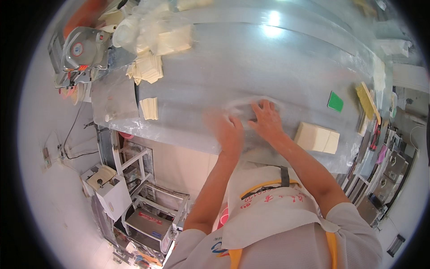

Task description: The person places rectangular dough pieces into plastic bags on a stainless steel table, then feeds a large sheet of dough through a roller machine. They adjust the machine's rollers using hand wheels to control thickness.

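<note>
My left hand (225, 131) is blurred and hovers over or touches the metal worktable (208, 74) near its front edge; whether it holds anything is not clear. To its right, my right hand (267, 119) has its fingers spread on or just above the tabletop, where a whitish, flour-like smear shows. Beyond my right forearm stands a pale block of stacked dough sheets (315, 137), cut in parts. A small fanned stack of dough wrappers (149, 108) lies left of my left hand, with a larger stack (147, 69) behind it.
Plastic bags with pale stacks (173, 37) lie at the back left, near a scale-like device (84, 50). A green scraper (335, 102) and a yellow-bristled brush (367, 101) are on the right. Metal machinery (151, 225) stands below the table's left side. Part of an arm shows at top left.
</note>
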Demonstrator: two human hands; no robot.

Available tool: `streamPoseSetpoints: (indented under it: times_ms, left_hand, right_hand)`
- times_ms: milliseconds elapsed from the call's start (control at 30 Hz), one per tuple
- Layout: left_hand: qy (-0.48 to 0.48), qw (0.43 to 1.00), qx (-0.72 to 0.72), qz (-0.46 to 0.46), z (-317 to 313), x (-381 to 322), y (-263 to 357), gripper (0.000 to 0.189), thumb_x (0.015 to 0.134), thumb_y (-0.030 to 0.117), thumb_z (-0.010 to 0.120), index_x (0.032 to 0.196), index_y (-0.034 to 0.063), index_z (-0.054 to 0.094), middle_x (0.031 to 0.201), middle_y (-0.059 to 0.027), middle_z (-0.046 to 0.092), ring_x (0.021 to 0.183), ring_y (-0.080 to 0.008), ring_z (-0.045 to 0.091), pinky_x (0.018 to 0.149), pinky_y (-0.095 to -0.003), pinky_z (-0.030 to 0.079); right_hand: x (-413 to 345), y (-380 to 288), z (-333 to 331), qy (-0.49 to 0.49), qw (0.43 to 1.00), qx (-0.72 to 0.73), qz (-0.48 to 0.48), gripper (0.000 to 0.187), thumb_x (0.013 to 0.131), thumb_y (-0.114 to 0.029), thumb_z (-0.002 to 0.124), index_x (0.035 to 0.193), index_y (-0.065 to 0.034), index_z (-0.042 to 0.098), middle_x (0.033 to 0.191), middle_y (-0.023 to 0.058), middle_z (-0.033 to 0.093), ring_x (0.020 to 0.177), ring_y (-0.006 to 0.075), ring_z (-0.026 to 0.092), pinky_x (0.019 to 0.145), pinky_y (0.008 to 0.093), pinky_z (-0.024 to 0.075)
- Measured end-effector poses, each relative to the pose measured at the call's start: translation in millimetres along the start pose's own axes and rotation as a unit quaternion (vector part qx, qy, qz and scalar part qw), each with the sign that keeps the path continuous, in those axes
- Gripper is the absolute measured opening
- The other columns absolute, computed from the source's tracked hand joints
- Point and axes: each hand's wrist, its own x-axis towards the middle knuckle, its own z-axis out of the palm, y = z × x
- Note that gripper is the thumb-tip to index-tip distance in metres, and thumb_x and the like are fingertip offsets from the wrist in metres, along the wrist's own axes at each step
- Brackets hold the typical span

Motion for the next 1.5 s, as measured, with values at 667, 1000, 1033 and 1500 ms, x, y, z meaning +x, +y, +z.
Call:
streamPoseSetpoints:
  times_ms: [667,1000,1033,1500]
  left_hand:
    - [-0.239,0.837,-0.3,-0.39,31.4,-240.1,63.5,0.034,0.095,0.022,0.081,0.117,-0.0006,0.067,0.109,-0.0098,0.073,0.102,-0.0246,0.067,0.091,-0.0374,0.054]
    - [-0.025,0.49,-0.765,-0.418,118.2,-343.7,135.1,0.063,0.1,0.014,0.078,0.152,-0.0037,0.048,0.149,-0.0144,0.06,0.14,-0.0217,0.055,0.12,-0.0398,0.041]
    - [-0.006,0.5,-0.751,-0.431,116.0,-350.6,132.1,0.059,0.1,0.012,0.077,0.151,-0.0032,0.05,0.146,-0.0137,0.062,0.136,-0.0215,0.058,0.118,-0.0392,0.044]
    - [-0.088,0.815,-0.477,-0.318,-48.5,-189.5,148.8,0.024,0.092,0.016,0.081,0.107,-0.0024,0.077,0.1,-0.0054,0.077,0.091,-0.0159,0.07,0.079,-0.0354,0.054]
  right_hand:
    - [-92.5,195.0,-92.8,-0.108,0.992,0.02,-0.061,0.037,0.099,-0.016,0.066,0.134,-0.0027,0.062,0.132,0.0184,0.064,0.128,0.0392,0.054,0.111,0.0502,0.044]
    - [-187.9,164.4,-23.8,-0.148,0.976,-0.039,-0.156,0.033,0.097,-0.025,0.071,0.121,-0.0019,0.068,0.115,0.0163,0.072,0.111,0.0377,0.064,0.1,0.0494,0.0461]
    - [-199.5,159.1,-24.8,-0.177,0.975,-0.029,-0.128,0.033,0.098,-0.026,0.071,0.121,-0.0028,0.069,0.117,0.0155,0.073,0.112,0.0376,0.065,0.101,0.0482,0.0459]
    - [-200.6,206.5,-122.6,-0.13,0.921,0.368,0.008,0.03,0.109,-0.021,0.063,0.121,0.0047,0.072,0.103,0.009,0.078,0.098,0.0137,0.073,0.091,0.0292,0.0558]
